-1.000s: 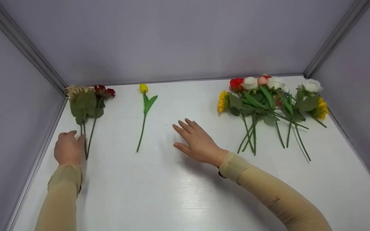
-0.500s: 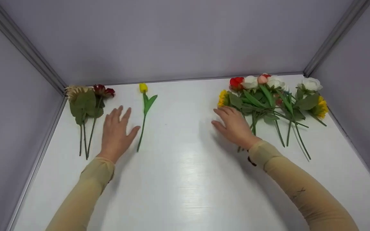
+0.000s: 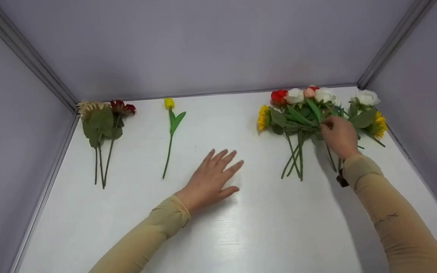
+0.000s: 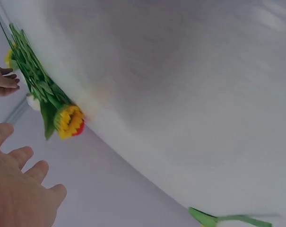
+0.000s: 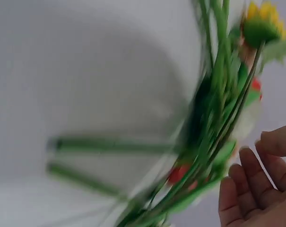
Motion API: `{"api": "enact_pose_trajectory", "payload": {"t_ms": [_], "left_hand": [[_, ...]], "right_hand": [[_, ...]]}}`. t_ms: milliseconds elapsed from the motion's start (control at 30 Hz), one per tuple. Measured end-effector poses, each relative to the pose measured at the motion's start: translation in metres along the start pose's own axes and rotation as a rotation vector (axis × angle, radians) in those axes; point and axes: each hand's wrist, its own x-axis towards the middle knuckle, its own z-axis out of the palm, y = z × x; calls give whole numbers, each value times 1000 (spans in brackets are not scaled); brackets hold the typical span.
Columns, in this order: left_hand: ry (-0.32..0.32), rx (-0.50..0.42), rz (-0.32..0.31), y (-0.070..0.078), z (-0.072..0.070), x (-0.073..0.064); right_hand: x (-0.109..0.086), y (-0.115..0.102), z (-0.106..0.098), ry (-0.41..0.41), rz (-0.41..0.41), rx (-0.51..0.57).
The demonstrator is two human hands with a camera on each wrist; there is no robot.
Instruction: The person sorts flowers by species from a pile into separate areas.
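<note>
My right hand is over the right-hand pile of artificial flowers, its fingers bent near the green leaves and stems. In the right wrist view the fingers curve loosely beside the green stems, gripping none of them. My left hand is held over the middle of the white table, fingers spread and holding nothing. Its spread fingertips also show in the left wrist view. The pile has a red flower, white flowers, a pink bud and yellow sunflowers.
A single yellow tulip lies left of centre. Farther left lie a beige flower and dark red flowers, stems toward me. Grey panels close the table off at the back and both sides.
My left hand left the beige and dark red flowers, passing the tulip toward the middle. My right hand moved right from the middle to the flower pile, its fingers bending.
</note>
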Motion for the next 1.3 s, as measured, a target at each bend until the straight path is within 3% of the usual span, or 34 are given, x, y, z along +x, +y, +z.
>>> {"api": "enact_pose_trajectory", "payload": {"t_ms": [133,233,400,633,867,1100,1300], "left_hand": [[-63,25,94,32,10,13],[-75,30,140,54,17,22],[-88,56,185,84,26,40],[-121,94,242,113,33,62],[-135,118,268,124,38,72],[-129,109,260,122,41,71],[-115,103,249,117,41,69]], "right_hand": [[2,32,-29,-24,143,-52],[3,52,-46,-66,210,-85],[1,68,-55,-105,221,-96],[-5,66,-51,-138,222,-112],[-7,66,-48,-129,253,-91],[-7,71,-46,-124,280,0],[-8,73,-50,-78,276,6]]}}
